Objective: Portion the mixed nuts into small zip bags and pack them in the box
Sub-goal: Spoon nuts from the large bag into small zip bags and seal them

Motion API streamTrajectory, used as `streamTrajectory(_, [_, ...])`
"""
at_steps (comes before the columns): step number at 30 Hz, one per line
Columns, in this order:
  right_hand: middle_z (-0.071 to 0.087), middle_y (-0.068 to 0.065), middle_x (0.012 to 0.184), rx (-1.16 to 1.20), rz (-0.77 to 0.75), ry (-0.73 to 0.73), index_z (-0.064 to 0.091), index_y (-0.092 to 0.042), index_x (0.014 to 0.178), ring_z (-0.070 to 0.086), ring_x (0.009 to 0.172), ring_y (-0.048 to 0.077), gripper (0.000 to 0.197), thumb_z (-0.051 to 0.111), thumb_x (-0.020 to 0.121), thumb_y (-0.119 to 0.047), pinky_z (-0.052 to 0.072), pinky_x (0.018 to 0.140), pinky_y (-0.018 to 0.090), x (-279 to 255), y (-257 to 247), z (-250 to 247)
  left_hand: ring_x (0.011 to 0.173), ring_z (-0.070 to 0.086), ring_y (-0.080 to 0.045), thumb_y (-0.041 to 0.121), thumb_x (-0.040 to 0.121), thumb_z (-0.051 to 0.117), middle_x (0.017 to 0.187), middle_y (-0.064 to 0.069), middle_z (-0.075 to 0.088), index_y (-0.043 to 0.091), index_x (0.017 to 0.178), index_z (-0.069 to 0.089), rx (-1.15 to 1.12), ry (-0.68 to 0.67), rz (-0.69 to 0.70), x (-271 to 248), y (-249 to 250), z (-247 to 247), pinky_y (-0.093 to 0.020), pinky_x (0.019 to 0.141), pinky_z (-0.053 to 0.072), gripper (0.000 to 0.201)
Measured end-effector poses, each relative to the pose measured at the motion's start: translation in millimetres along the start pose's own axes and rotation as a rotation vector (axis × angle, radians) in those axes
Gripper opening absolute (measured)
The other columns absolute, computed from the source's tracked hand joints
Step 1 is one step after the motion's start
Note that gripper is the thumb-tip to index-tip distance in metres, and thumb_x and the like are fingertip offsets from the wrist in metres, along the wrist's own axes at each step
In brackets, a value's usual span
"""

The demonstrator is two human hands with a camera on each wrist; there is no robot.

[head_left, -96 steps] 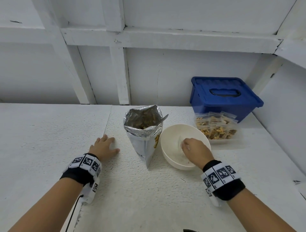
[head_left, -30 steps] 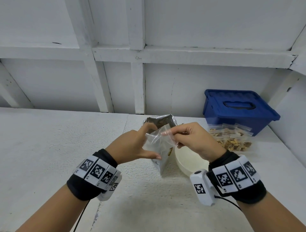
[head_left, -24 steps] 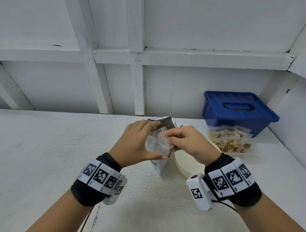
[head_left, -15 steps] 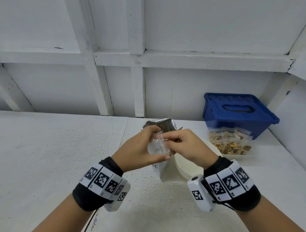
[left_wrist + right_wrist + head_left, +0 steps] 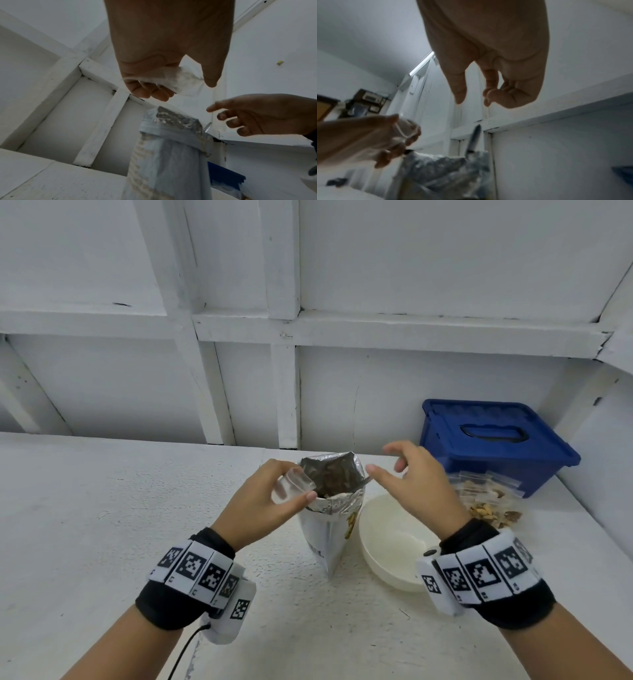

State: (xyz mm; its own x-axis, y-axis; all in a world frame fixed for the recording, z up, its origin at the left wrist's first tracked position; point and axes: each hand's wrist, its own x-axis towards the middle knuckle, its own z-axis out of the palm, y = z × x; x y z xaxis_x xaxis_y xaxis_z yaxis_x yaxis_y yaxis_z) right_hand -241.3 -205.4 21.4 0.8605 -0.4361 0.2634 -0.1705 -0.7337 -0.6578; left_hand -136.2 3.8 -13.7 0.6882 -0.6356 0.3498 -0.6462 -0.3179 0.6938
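Observation:
A silver foil bag of mixed nuts stands open at the table's middle, with a spoon handle sticking out at its right rim. My left hand pinches a small empty clear zip bag just left of the foil bag's mouth; the zip bag shows between thumb and fingers in the left wrist view. My right hand hovers to the right of the mouth, fingers spread and holding nothing, thumb near the spoon handle. A closed blue box sits at the back right. Filled zip bags lie before it.
An empty white bowl stands right of the foil bag, under my right wrist. A white wall with beams rises behind the table. The left half of the white table is bare.
My right hand has let go of the zip bag and moved right, fingers opening near the spoon handle. My left hand keeps the zip bag, now beside the foil bag's mouth.

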Motion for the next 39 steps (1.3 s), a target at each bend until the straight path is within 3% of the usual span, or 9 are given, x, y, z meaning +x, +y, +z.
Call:
streamTrajectory(4, [0.059, 0.001, 0.093, -0.014, 0.064, -0.132, 0.06, -0.012, 0.114, 0.054, 0.082, 0.01, 0.034, 0.06, 0.088, -0.034, 0.036, 0.061, 0.014, 7.1, 10.1, 22.0, 0.076, 0.057, 0.001, 0.06, 0.071, 0.057, 0.096, 0.023, 0.054, 0.047, 0.091, 0.044, -0.032, -0.001, -0.066, 7.1, -3.9, 2.7, -0.007, 0.063, 0.041, 0.027])
streamTrajectory(10, [0.064, 0.002, 0.086, -0.011, -0.16, 0.013, 0.065, -0.007, 0.103, 0.056, 0.077, 0.012, 0.021, 0.048, 0.095, -0.017, 0.036, 0.061, 0.0, 13.5, 4.8, 32.6, 0.079, 0.06, -0.005, 0.047, 0.081, 0.061, 0.097, 0.022, 0.058, 0.043, 0.094, 0.049, -0.056, -0.005, -0.114, 11.9, -9.7, 7.6, -0.013, 0.065, 0.044, 0.019])
streamTrajectory(13, [0.064, 0.008, 0.081, -0.086, -0.307, 0.041, 0.062, -0.005, 0.103, 0.058, 0.07, 0.017, 0.022, 0.045, 0.097, -0.018, 0.04, 0.061, 0.009, 18.1, -0.6, 30.3, 0.08, 0.061, -0.003, 0.048, 0.081, 0.061, 0.094, 0.021, 0.061, 0.035, 0.1, 0.052, -0.058, -0.013, -0.127, 12.2, -12.2, 7.4, -0.011, 0.064, 0.042, 0.025])
streamTrajectory(17, [0.062, 0.013, 0.083, -0.205, -0.39, -0.111, 0.055, -0.003, 0.102, 0.055, 0.071, 0.023, 0.022, 0.038, 0.099, -0.017, 0.041, 0.063, 0.028, 22.7, -1.4, 41.6, 0.08, 0.06, 0.0, 0.043, 0.08, 0.062, 0.092, 0.021, 0.061, 0.029, 0.104, 0.054, -0.054, -0.007, -0.134, 12.2, -12.8, 7.5, -0.007, 0.063, 0.041, 0.029])
streamTrajectory(21, [0.061, 0.01, 0.08, -0.146, -0.338, -0.129, 0.054, -0.003, 0.1, 0.051, 0.068, 0.019, 0.024, 0.036, 0.099, -0.019, 0.035, 0.061, 0.025, 25.5, 0.8, 50.8, 0.073, 0.059, 0.005, 0.038, 0.079, 0.067, 0.086, 0.021, 0.061, 0.029, 0.104, 0.053, -0.06, -0.012, -0.151, 12.8, -13.2, 8.1, -0.006, 0.061, 0.042, 0.03])
streamTrajectory(26, [0.063, 0.011, 0.074, 0.039, -0.191, -0.096, 0.058, -0.005, 0.094, 0.059, 0.068, 0.023, 0.021, 0.04, 0.098, -0.016, 0.046, 0.065, 0.031, 30.0, 5.7, 48.2, 0.076, 0.058, 0.009, 0.036, 0.074, 0.072, 0.086, 0.018, 0.062, 0.033, 0.103, 0.053, -0.118, -0.013, -0.155, 10.3, -13.3, 9.4, -0.006, 0.065, 0.044, 0.034])
streamTrajectory(31, [0.062, 0.006, 0.065, 0.232, -0.009, -0.037, 0.056, -0.011, 0.084, 0.059, 0.052, 0.006, 0.02, 0.041, 0.097, -0.012, 0.045, 0.051, 0.012, 35.1, 13.5, 39.8, 0.078, 0.06, 0.001, 0.042, 0.069, 0.07, 0.09, 0.019, 0.063, 0.033, 0.105, 0.053, -0.143, -0.012, -0.152, 8.6, -14.1, 9.8, -0.009, 0.069, 0.048, 0.04])
streamTrajectory(34, [0.061, 0.007, 0.061, 0.379, 0.11, 0.006, 0.056, -0.013, 0.079, 0.056, 0.043, 0.002, 0.023, 0.041, 0.096, -0.01, 0.046, 0.046, 0.013, 37.9, 18.6, 32.5, 0.08, 0.062, -0.003, 0.037, 0.073, 0.071, 0.094, 0.017, 0.063, 0.028, 0.108, 0.055, -0.141, -0.018, -0.169, 9.6, -15.6, 7.2, -0.011, 0.069, 0.048, 0.04])
streamTrajectory(39, [0.059, 0.01, 0.062, 0.519, 0.243, 0.053, 0.054, -0.013, 0.078, 0.057, 0.048, 0.014, 0.024, 0.04, 0.096, -0.008, 0.048, 0.046, 0.02, 41.8, 25.8, 23.5, 0.083, 0.056, -0.002, 0.035, 0.074, 0.072, 0.098, 0.015, 0.059, 0.028, 0.108, 0.054, -0.098, 0.057, -0.167, 14.3, -15.1, 1.2, -0.012, 0.07, 0.042, 0.039])
